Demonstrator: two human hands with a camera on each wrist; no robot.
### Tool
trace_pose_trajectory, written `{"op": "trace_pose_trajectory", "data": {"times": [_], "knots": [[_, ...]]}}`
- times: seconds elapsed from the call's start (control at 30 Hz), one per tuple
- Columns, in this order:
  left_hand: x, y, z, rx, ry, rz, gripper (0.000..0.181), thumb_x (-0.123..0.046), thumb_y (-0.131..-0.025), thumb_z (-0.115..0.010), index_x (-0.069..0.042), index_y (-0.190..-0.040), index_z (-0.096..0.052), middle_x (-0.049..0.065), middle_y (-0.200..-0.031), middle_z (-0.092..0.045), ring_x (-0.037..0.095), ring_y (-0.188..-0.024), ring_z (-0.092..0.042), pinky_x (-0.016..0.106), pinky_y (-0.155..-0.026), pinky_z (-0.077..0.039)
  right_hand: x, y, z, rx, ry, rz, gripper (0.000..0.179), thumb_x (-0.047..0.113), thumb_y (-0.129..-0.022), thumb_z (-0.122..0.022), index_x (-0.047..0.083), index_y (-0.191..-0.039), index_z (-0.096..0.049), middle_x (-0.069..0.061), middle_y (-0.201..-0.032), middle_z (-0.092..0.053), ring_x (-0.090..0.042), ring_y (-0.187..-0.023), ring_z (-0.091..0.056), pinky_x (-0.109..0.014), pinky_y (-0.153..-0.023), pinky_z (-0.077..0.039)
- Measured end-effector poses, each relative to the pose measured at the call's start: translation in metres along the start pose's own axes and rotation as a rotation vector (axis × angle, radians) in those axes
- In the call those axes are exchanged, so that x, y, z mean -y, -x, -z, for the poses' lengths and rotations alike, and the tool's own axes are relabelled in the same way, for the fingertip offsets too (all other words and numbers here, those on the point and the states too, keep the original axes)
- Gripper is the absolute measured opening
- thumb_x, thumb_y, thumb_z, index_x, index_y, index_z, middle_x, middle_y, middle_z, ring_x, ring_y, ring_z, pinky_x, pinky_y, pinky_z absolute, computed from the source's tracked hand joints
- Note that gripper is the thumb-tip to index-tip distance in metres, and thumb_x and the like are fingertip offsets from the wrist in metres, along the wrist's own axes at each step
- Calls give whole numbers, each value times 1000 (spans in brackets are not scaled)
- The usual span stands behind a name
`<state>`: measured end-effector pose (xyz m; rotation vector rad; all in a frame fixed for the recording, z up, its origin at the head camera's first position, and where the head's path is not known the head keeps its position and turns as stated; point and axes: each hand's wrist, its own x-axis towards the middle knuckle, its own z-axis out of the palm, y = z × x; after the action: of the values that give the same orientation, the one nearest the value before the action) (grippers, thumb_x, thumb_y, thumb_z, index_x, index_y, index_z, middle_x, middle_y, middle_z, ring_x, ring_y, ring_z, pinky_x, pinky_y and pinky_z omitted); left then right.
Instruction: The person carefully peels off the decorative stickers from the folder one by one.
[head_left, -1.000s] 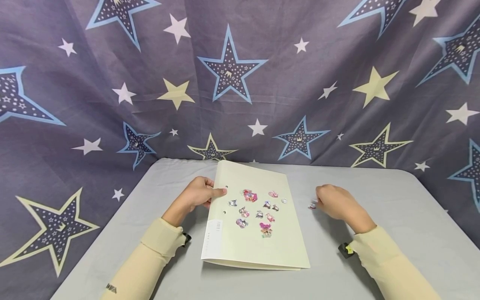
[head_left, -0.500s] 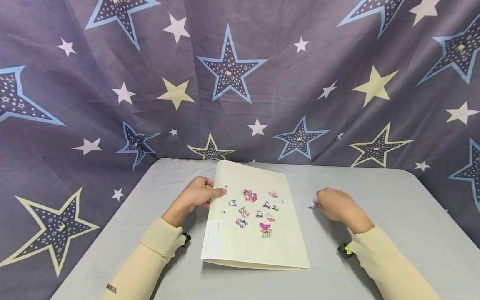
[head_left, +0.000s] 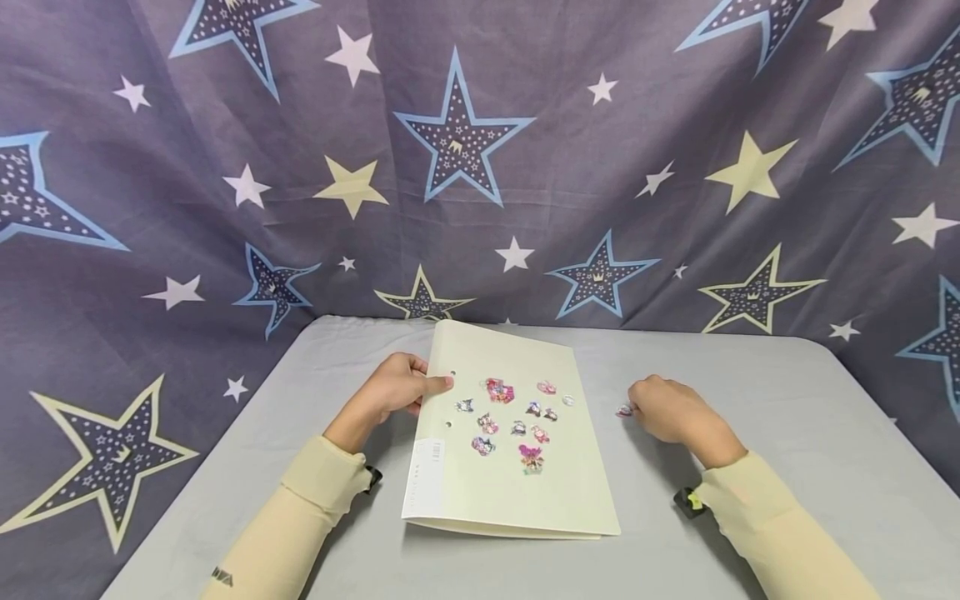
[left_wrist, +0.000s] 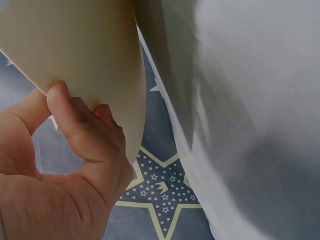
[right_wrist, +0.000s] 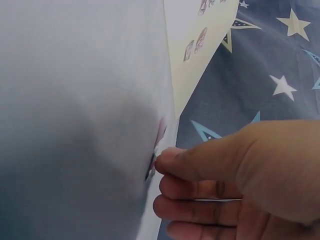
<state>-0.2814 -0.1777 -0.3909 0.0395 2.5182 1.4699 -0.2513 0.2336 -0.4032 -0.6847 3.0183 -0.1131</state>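
In the head view a cream folder (head_left: 555, 500) lies tilted on the table, with several small shiny character stickers (head_left: 500, 391) on its cover. My left hand (head_left: 393, 385) grips its left edge, thumb on the cover and fingers underneath. In the left wrist view those fingers (left_wrist: 95, 135) bend against the folder's cream underside (left_wrist: 95, 45). Right of the folder my right hand (head_left: 671, 412) pinches at a small shiny sticker (head_left: 623, 411) low on the table, fingers curled. The right wrist view shows the thumb tip (right_wrist: 170, 159) against that sticker (right_wrist: 159, 134), which is partly covered.
A grey cloth covers the table (head_left: 795, 433). Behind it hangs a dark curtain (head_left: 570, 192) with a star print. A white label (head_left: 426, 475) and two punched holes mark the folder's left side.
My right hand shifts slightly right, then back left over the sticker, covering more of it. The left hand and the folder stay where they were.
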Motion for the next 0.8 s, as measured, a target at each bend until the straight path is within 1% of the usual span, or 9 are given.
{"op": "trace_pose_trajectory", "data": {"times": [0.1,0.17,0.27,0.47,0.57,0.7,0.8], "knots": [[0,0,0,0,2,-1,39,-24,-92,-80,5,-108,-61,13,-83,-74,19,-64,-71,38,-61,-61,6,1,3,-2,-11,10,30,2,-95,-64,15,-69,-55,1,-68,-53,-17,-62,-47,-36,-58,-43],[0,0,0,-3,1,1,39,-24,-92,-80,5,-108,-61,13,-83,-74,19,-64,-71,37,-60,-61,11,2,5,-10,-14,30,28,2,-95,-65,14,-71,-57,1,-68,-53,-16,-62,-47,-35,-58,-43],[1,0,0,-7,1,2,39,-24,-91,-80,5,-108,-61,12,-83,-73,19,-63,-71,36,-59,-61,21,2,6,-43,-14,72,25,2,-95,-67,14,-74,-59,2,-69,-54,-14,-63,-46,-34,-58,-43],[0,0,0,-5,7,-3,39,-24,-91,-80,5,-109,-61,13,-83,-73,19,-63,-71,39,-61,-61,40,2,3,-175,17,151,27,2,-91,-71,15,-72,-57,4,-68,-53,-13,-61,-48,-33,-57,-46],[0,0,0,-5,7,0,39,-24,-91,-80,5,-108,-60,12,-83,-74,19,-63,-71,39,-61,-61,47,0,0,-244,41,201,24,2,-90,-73,14,-73,-60,5,-69,-55,-13,-61,-52,-33,-59,-49],[0,0,0,-4,7,1,39,-24,-91,-80,5,-108,-60,12,-83,-74,18,-63,-71,39,-61,-61,56,-2,-2,-335,69,292,21,4,-87,-78,13,-76,-63,4,-72,-59,-16,-65,-57,-35,-63,-52],[0,0,0,-4,8,0,39,-24,-91,-80,5,-108,-60,12,-83,-73,19,-64,-71,37,-60,-61,63,-4,-3,-394,77,363,18,5,-87,-80,12,-78,-65,3,-74,-62,-16,-67,-58,-35,-66,-52]]}}
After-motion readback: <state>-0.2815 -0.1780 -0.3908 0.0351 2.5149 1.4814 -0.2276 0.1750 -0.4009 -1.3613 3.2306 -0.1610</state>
